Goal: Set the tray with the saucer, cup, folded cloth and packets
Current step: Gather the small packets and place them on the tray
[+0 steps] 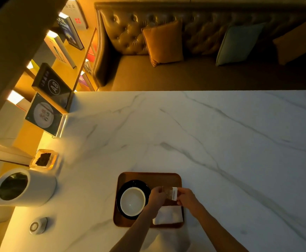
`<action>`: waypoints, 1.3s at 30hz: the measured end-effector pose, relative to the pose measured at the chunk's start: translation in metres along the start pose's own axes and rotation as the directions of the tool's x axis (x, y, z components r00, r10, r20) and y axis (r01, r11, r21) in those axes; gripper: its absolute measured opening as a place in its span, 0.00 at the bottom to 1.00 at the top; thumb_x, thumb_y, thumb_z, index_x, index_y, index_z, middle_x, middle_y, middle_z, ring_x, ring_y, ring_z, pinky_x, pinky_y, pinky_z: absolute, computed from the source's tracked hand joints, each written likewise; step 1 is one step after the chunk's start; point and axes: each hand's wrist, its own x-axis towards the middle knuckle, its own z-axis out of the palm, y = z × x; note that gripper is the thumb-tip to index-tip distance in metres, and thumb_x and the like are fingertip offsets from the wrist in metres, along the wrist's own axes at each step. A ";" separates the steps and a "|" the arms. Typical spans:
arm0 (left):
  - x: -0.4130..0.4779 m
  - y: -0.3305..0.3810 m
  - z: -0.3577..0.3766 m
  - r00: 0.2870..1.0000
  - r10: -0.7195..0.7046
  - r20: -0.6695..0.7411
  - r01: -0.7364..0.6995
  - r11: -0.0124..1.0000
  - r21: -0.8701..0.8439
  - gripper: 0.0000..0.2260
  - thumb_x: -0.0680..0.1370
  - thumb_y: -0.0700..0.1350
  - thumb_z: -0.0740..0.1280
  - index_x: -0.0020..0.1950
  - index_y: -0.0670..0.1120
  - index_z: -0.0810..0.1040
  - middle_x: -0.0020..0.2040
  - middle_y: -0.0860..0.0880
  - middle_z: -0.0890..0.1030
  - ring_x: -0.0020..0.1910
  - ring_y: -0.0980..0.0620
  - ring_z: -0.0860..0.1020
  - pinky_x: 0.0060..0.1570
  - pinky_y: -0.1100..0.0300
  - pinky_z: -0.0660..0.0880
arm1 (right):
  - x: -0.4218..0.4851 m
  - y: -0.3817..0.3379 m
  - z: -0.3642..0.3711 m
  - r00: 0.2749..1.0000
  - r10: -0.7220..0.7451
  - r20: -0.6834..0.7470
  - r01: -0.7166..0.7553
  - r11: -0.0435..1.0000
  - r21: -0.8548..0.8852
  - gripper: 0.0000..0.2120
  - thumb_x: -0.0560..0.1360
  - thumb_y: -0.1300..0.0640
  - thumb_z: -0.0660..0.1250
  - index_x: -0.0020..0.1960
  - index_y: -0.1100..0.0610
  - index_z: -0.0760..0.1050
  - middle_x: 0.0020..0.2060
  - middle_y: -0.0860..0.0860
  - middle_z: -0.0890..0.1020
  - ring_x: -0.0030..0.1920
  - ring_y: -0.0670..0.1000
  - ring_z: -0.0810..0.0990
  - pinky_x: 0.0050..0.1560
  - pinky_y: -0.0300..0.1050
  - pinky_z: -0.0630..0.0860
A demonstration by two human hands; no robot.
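Observation:
A brown wooden tray (pixel 159 177) lies on the marble table near me. On its left half sits a black saucer (pixel 130 183) with a white cup (pixel 132 201) standing on it. A folded white cloth (pixel 169 215) rests in the tray's near right corner. Above the tray's right half, my left hand (pixel 156 197) and my right hand (pixel 186 198) each pinch one side of the small packets (pixel 171 192), one clear and one white, held between them just over the cloth.
A white cylindrical bin (pixel 24 188) lies at the left, with a small glass box of dark pieces (pixel 44 159) behind it. A round white call button (pixel 37 226) sits near the table's left edge. Table signs (pixel 54 86) stand at the far left; a tufted sofa (pixel 203 42) lies beyond.

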 end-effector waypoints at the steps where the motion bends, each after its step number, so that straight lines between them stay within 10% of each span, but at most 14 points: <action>1: 0.004 0.001 0.002 1.000 -0.003 -0.002 0.003 1.000 -0.012 0.08 0.76 0.39 0.65 0.51 0.40 0.82 0.47 0.40 0.83 0.46 0.47 0.82 0.50 0.52 0.80 | 0.006 -0.002 -0.001 1.000 0.000 0.013 0.000 1.000 -0.012 0.21 0.75 0.72 0.57 0.67 0.63 0.72 0.57 0.62 0.79 0.55 0.59 0.79 0.52 0.48 0.80; 29: 0.024 0.001 0.007 0.992 -0.113 0.051 0.112 0.993 0.032 0.08 0.76 0.38 0.64 0.52 0.45 0.80 0.49 0.45 0.81 0.50 0.48 0.80 0.51 0.56 0.77 | 0.026 -0.001 -0.002 0.992 -0.026 0.125 0.044 0.988 -0.148 0.23 0.77 0.69 0.57 0.71 0.56 0.68 0.63 0.59 0.77 0.51 0.51 0.75 0.40 0.33 0.75; 39: 0.029 -0.001 0.005 0.988 -0.147 0.053 0.145 0.988 0.046 0.07 0.76 0.44 0.66 0.53 0.47 0.80 0.51 0.45 0.82 0.51 0.50 0.80 0.54 0.55 0.78 | 0.026 -0.001 -0.002 0.993 0.004 0.121 0.009 0.994 -0.112 0.23 0.77 0.67 0.61 0.71 0.56 0.67 0.61 0.58 0.78 0.54 0.55 0.79 0.53 0.47 0.79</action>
